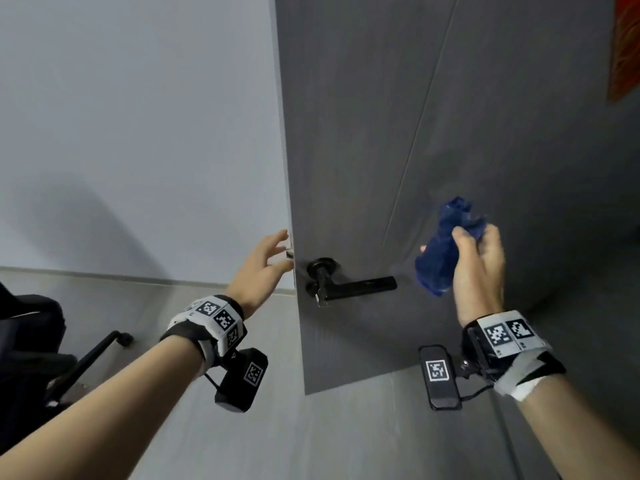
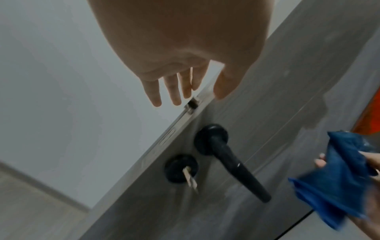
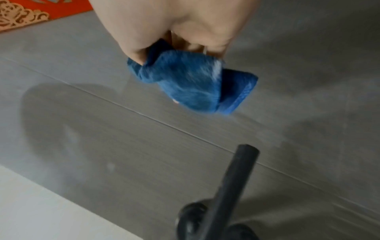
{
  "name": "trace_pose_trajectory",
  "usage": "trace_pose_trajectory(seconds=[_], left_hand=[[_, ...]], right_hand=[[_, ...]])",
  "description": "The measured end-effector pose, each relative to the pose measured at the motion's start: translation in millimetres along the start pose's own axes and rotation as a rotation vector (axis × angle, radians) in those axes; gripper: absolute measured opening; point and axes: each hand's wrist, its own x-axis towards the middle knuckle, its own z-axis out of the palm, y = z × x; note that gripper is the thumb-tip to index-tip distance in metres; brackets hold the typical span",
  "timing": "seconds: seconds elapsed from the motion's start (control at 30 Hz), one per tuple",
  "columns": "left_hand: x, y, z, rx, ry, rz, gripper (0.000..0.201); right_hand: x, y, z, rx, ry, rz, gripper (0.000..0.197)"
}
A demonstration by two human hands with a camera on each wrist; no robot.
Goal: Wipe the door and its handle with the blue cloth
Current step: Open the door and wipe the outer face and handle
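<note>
Head view: the blue cloth is held bunched in the right hand, just off the grey door beside the black handle, presumably readied for wiping; the left hand, its grip wide and empty, is spread at the door's edge, seemingly to steady it

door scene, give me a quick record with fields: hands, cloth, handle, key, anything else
left hand: left hand open, fingers spread by the door edge near the latch
right hand: right hand grips the blue cloth
cloth: bunched, held off the door, right of the handle tip
handle: black lever handle, horizontal, untouched
key: key in the lock below the handle
else: red decoration on the door, office chair at left
</note>
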Motion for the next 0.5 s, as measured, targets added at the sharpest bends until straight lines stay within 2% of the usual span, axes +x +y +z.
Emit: trace_pose_trajectory(seconds=[0.03,0.07,0.17,0.3,0.37,0.4,0.43,0.5], left_hand=[[-4,-11,6,-0.018,-0.032,-0.038,0.079],[-9,-17,13,-0.055,-0.062,-0.044,0.077],[-15,-24,28,-0.077,-0.054,0.0,0.053],[-10,-38,32,0.172,0.09,-0.006,0.046],[-15,-36,34,0.384,0.192,-0.09,0.042],[-21,-28,34,0.426,0.187,-0.143,0.037],[-28,-19,35,0.374,0.115,-0.209,0.035],[-39,-1,41,0.117,-0.091,-0.352,0.039]], right_hand=[[-6,5,-2,-0.039,-0.016,0.003,0.006],[-13,12,-2,-0.088,-0.042,0.005,0.007],[-32,34,1,-0.309,-0.139,-0.031,0.01],[-51,51,10,-0.433,-0.158,-0.157,0.011],[-57,51,17,-0.445,-0.138,-0.189,0.011],[-60,50,20,-0.442,-0.137,-0.198,0.01],[-62,50,22,-0.433,-0.141,-0.201,0.01],[-66,48,27,-0.396,-0.175,-0.207,0.008]])
